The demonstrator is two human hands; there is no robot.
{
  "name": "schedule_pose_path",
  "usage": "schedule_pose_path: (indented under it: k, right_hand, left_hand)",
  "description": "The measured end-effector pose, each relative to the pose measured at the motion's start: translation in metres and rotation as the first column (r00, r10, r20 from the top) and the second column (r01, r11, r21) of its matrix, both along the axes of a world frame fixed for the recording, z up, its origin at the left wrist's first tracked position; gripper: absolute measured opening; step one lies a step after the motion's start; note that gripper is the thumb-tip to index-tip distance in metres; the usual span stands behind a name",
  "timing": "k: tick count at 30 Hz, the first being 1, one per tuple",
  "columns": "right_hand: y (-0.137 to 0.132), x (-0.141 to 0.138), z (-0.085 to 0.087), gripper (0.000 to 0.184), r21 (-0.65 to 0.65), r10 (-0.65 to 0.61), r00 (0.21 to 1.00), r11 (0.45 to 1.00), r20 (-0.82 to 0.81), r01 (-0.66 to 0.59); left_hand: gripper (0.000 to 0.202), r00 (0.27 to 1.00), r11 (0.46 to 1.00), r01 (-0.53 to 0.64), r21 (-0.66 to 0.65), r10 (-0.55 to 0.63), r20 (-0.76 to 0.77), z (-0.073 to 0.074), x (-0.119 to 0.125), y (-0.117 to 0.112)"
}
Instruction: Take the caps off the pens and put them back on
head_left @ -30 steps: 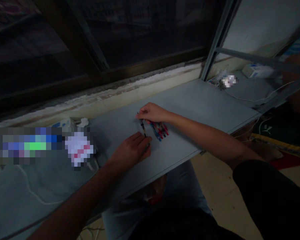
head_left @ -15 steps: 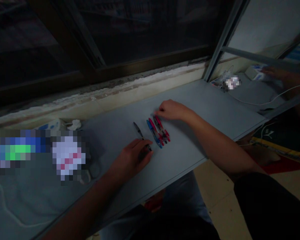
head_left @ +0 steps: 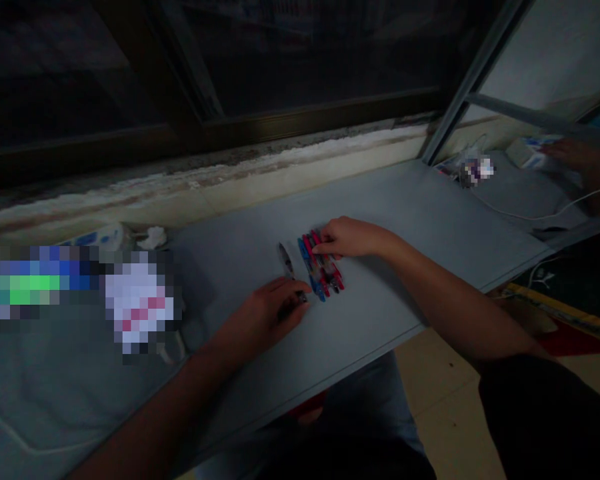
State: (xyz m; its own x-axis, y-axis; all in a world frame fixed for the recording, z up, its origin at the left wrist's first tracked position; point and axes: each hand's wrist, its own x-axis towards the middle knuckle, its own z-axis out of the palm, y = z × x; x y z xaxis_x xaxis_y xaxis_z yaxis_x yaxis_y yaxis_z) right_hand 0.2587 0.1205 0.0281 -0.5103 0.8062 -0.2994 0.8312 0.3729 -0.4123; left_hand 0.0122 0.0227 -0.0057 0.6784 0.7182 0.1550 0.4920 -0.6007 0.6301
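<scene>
A black pen (head_left: 285, 259) lies slantwise on the grey tabletop, its near end between the thumb and fingers of my left hand (head_left: 273, 308). Just to its right, several pens lie side by side in a row: a blue pen (head_left: 305, 253) on the left, then red and dark ones, including a red pen (head_left: 324, 285). My right hand (head_left: 344, 237) reaches over the far right part of this row. Its thumb and bent fingers close on the pens' upper ends, which are partly hidden beneath them.
A grey tabletop (head_left: 380, 193) runs along a wall under a dark window. Blurred-out items and a white cable (head_left: 5, 427) are at the left. To the right stands a metal frame post (head_left: 447, 127), with another person's arm (head_left: 580, 157) beyond it.
My right hand has moved from beyond the row's far end nearer, onto the pens. My left hand stays at the black pen's near end. The view has shifted slightly.
</scene>
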Motion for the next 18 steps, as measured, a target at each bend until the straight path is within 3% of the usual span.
schedule_pose_path:
  k: [18]
  right_hand:
    - [-0.008, -0.012, -0.012, 0.039, 0.132, 0.046, 0.998, 0.99, -0.049, -0.04]
  left_hand:
    - [0.014, 0.995, 0.995, 0.076, 0.063, -0.071, -0.069, 0.003, -0.003, 0.0]
